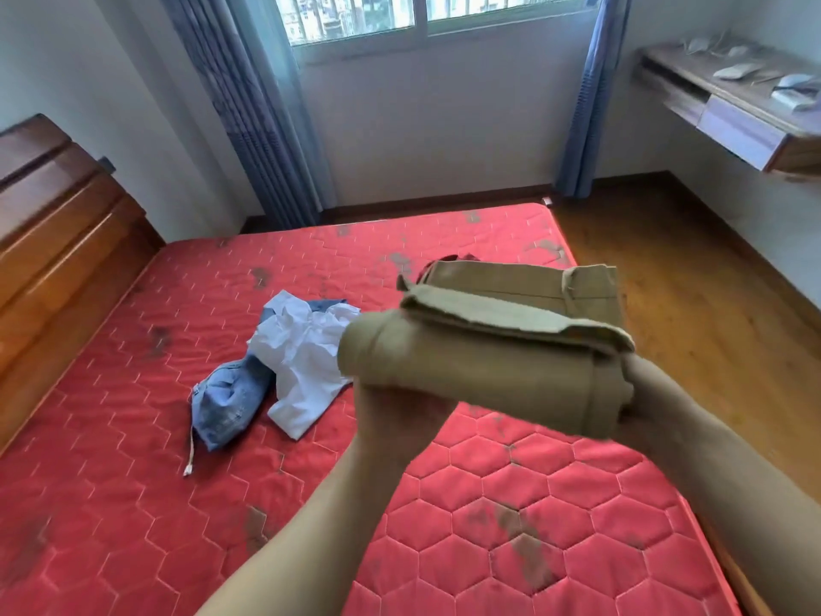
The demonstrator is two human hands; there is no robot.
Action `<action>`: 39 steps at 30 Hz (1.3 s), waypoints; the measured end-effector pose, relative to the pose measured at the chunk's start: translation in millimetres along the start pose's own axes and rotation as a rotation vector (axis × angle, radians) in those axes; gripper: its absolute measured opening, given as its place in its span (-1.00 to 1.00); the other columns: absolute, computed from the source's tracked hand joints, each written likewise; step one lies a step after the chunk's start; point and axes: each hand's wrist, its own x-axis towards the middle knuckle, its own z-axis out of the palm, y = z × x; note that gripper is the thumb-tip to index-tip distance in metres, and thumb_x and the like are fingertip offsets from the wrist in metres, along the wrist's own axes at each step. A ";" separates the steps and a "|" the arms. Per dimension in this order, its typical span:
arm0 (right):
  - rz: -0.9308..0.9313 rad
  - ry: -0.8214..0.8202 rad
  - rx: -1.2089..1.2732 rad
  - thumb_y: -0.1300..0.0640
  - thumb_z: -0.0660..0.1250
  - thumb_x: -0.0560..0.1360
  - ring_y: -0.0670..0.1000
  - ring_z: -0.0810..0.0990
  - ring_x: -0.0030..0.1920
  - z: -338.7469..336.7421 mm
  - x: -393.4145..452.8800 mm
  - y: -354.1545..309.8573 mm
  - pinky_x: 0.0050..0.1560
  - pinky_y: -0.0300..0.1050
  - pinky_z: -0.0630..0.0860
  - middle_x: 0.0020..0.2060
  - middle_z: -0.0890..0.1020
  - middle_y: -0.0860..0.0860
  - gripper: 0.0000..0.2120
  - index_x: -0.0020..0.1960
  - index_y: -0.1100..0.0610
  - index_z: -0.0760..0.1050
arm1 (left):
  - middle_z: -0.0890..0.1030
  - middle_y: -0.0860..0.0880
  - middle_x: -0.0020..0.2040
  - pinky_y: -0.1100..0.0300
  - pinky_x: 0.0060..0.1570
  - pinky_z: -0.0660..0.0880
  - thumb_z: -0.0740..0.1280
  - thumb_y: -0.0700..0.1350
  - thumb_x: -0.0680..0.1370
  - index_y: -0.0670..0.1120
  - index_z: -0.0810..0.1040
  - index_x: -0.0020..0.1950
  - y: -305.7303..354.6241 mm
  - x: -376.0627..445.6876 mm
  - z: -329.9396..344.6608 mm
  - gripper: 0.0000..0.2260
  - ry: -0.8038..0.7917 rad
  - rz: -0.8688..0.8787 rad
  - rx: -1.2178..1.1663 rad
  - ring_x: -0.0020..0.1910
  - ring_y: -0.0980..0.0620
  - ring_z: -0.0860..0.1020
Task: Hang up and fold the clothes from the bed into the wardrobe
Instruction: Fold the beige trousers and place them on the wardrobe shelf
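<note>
A folded khaki garment (502, 344) is held up in the air above the red mattress (133, 482). My left hand (395, 415) supports it from underneath at its left end. My right hand (653, 393) grips its right end; the fingers of both hands are mostly hidden by the cloth. On the mattress to the left lie a crumpled white shirt (302, 353) and blue jeans (231, 402), partly overlapping. A bit of dark red cloth (462, 259) peeks out behind the khaki garment.
A wooden headboard (57, 242) stands at the left. Wooden floor (693, 304) runs along the bed's right side. A wall-mounted wooden shelf with a drawer (728, 108) hangs at the upper right. Blue curtains (249, 104) flank the window (426, 15).
</note>
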 end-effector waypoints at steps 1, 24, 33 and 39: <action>-0.017 -0.006 0.083 0.18 0.65 -0.01 -0.20 0.23 -0.71 7.0 -1.6 1.2 -0.72 -0.37 0.23 -0.66 0.43 -0.07 -0.70 -0.45 0.17 0.53 | 0.62 -0.14 0.19 -0.13 0.18 0.49 0.29 0.23 0.48 -0.06 0.57 0.22 -2.8 1.1 2.0 -0.53 0.042 -0.011 -0.073 0.22 -0.16 0.55; 0.264 0.118 -0.275 0.33 0.17 0.59 0.03 0.62 -0.41 -10.5 -1.8 41.0 -0.41 -0.15 0.57 -0.35 0.65 0.11 -0.81 -0.03 0.18 0.54 | 0.62 -0.12 0.24 -0.07 0.31 0.44 0.48 0.16 0.38 -0.03 0.67 0.17 -25.8 22.3 30.7 -0.57 0.139 0.115 0.234 0.23 -0.08 0.58; -0.704 0.249 -1.210 -0.27 0.35 0.34 -0.21 0.51 0.11 9.0 -17.1 -0.5 0.06 -0.21 0.48 0.17 0.52 -0.19 -0.44 0.29 -0.11 0.41 | 0.67 -0.07 0.16 0.02 0.09 0.59 0.57 0.01 0.13 -0.06 0.56 0.29 -23.6 28.0 30.2 -0.28 0.360 0.176 0.420 0.13 -0.07 0.64; -0.352 0.222 -1.086 -0.16 0.54 0.30 -0.16 0.57 0.01 13.1 16.9 -13.0 0.05 -0.18 0.50 0.08 0.54 -0.18 -0.25 0.37 -0.16 0.23 | 0.68 -0.10 0.10 0.02 -0.03 0.60 0.56 -0.04 0.15 -0.06 0.60 0.20 -23.3 18.1 34.3 -0.39 0.247 0.177 0.746 0.12 -0.15 0.63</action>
